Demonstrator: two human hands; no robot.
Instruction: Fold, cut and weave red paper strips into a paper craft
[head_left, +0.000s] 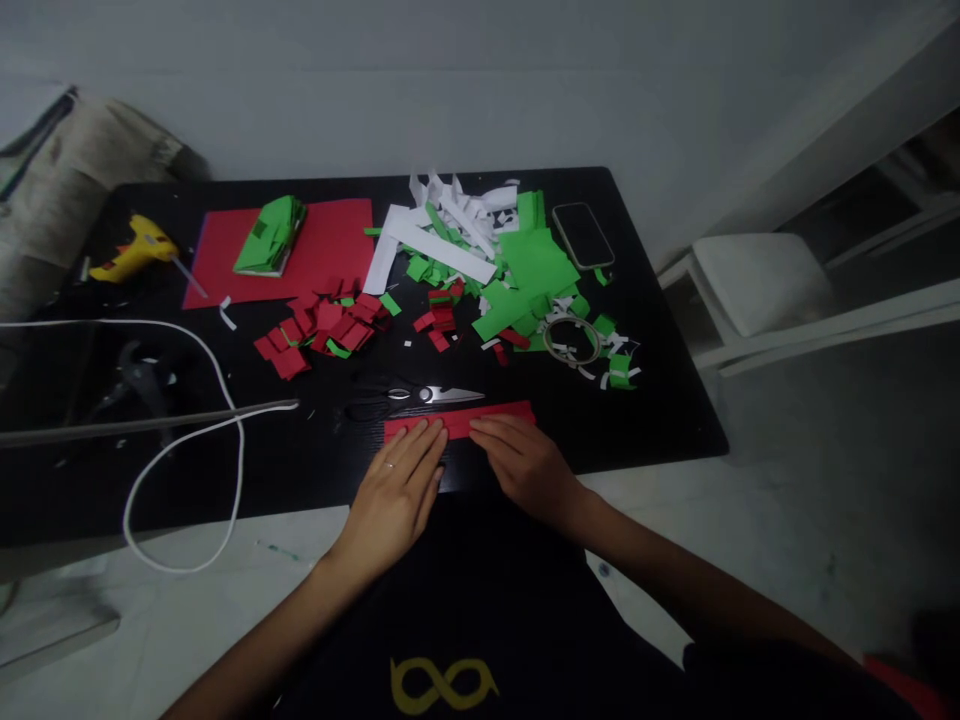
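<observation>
A folded red paper strip lies near the front edge of the black table. On its left part rest the fingers of my left hand, stretched out and lying flat, with a ring on one finger. My right hand has its fingertips on the right part of the strip, fingers extended and side by side, the thumb hidden. Just beyond the strip lies a pair of scissors with dark handles, blades toward the right.
Behind are red paper pieces, green paper, white strips, a tape ring and a phone. At left are a yellow glue gun, a red sheet, a green folded bundle and a looping white cable.
</observation>
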